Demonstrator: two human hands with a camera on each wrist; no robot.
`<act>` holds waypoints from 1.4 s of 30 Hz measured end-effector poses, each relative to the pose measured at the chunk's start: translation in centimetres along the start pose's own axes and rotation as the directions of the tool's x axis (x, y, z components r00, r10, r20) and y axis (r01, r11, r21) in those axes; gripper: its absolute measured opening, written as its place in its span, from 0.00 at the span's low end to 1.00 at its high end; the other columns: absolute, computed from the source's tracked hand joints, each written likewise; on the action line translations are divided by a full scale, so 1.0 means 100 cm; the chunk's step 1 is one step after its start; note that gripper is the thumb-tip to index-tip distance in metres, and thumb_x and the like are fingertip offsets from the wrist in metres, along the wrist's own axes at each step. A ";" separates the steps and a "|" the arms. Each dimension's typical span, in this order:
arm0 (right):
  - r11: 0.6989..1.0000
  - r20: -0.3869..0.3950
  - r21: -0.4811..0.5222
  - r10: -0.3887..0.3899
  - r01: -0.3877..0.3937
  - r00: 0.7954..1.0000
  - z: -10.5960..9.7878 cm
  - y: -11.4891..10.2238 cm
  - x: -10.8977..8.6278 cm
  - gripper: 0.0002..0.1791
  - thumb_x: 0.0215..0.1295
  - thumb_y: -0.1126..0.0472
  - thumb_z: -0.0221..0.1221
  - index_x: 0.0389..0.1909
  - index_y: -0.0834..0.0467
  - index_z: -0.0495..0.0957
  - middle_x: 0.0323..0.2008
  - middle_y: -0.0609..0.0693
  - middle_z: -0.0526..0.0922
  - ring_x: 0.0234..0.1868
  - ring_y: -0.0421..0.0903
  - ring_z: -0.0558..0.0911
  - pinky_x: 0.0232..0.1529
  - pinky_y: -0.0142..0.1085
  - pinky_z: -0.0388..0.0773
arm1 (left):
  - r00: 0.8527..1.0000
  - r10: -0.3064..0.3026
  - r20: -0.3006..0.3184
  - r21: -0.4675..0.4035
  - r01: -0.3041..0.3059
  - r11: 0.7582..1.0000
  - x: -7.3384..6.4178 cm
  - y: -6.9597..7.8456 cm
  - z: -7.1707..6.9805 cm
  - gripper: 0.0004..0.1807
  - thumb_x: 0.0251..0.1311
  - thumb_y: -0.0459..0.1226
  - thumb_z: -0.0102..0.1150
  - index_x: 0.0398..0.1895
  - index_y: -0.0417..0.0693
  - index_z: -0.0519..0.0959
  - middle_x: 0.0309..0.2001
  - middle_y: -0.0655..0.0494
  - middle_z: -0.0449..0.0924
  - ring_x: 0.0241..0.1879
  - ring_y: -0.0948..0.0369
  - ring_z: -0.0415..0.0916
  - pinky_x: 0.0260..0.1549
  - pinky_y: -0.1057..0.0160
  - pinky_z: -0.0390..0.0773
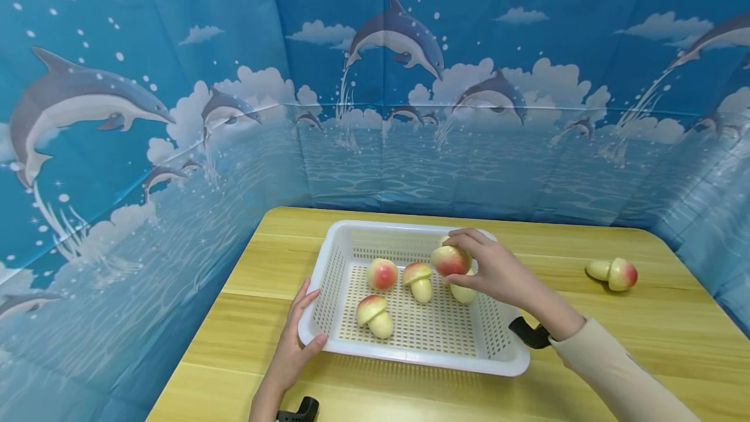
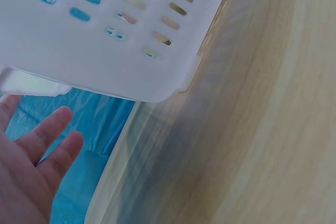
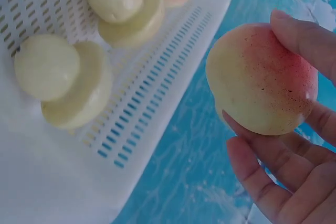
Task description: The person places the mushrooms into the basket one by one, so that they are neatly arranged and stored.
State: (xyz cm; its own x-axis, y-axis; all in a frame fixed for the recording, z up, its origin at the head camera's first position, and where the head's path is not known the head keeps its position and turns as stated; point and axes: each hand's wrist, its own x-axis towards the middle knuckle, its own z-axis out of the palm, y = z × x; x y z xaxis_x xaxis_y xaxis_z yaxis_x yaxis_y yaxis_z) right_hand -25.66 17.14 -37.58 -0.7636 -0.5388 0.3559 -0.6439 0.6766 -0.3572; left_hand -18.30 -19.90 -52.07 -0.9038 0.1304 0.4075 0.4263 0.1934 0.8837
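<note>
My right hand (image 1: 489,266) pinches a toy mushroom (image 1: 451,260) with a red-and-yellow cap between thumb and fingers, over the right part of a white plastic basket (image 1: 410,357). In the right wrist view the held mushroom (image 3: 262,80) shows its rounded cap. Inside the basket lie several similar mushrooms, among them one at front left (image 1: 375,316), one in the middle (image 1: 418,282) and one showing its red cap top (image 1: 382,274). Another mushroom (image 1: 463,290) lies partly hidden below my right hand. My left hand (image 1: 293,344) rests at the basket's left rim, fingers fairly straight and spread.
One more mushroom (image 1: 612,274) lies on its side on the wooden table (image 1: 586,344), right of the basket. A blue curtain printed with dolphins (image 1: 404,161) stands behind the table and along its sides. Dark straps with camera mounts (image 1: 530,333) sit at the wrists.
</note>
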 end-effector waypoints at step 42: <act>0.990 0.300 0.037 -0.139 0.134 0.944 0.056 -0.012 0.024 0.27 0.44 0.56 0.74 0.47 0.55 0.77 0.49 0.50 0.78 0.47 0.47 0.77 0.45 0.41 0.75 | 1.000 0.023 0.004 -0.025 -0.023 0.999 0.000 0.000 0.002 0.38 0.53 0.33 0.57 0.70 0.49 0.58 0.75 0.49 0.37 0.69 0.42 0.43 0.56 0.62 0.63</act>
State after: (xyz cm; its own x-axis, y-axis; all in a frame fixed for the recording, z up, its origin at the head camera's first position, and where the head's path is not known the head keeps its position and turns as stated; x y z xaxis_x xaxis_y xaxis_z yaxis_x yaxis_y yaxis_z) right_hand -26.97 12.18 -41.16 -0.6458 -0.7530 0.1263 -0.7416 0.5792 -0.3384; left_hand -18.27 -19.71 -52.12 -0.8937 0.1383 0.4269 0.4458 0.1657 0.8797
